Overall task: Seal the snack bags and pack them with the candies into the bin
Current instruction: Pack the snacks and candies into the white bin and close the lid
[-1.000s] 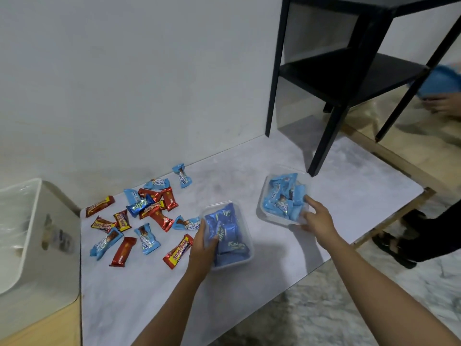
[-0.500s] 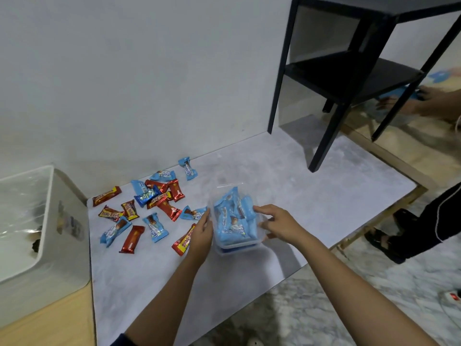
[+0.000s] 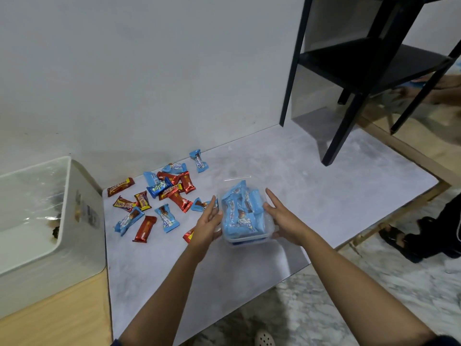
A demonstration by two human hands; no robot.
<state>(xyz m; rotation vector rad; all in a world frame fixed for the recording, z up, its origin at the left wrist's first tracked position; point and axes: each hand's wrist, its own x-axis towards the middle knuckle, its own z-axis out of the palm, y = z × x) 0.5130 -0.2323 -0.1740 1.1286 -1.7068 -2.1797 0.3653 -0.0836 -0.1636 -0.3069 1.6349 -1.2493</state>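
Two clear snack bags (image 3: pixel 240 216) sit stacked at the table's (image 3: pixel 324 196) near middle, the light blue packed one on top and a darker blue one showing under its near edge. The left hand (image 3: pixel 208 222) and right hand (image 3: pixel 283 217) flank the stack, apart, with straight fingers pressed flat on either side, probably to square it up and lift both as one load. The top bag's far clear edge stands up, so I can't tell if it's sealed. Loose candies (image 3: pixel 159 196), red and blue wrappers, are scattered to the left of the stack, none packed yet. The white bin (image 3: pixel 82 196) at the left edge looks almost bare, with some dark bits inside I can't identify. A black shelf (image 3: pixel 369 66) stands far right, well apart
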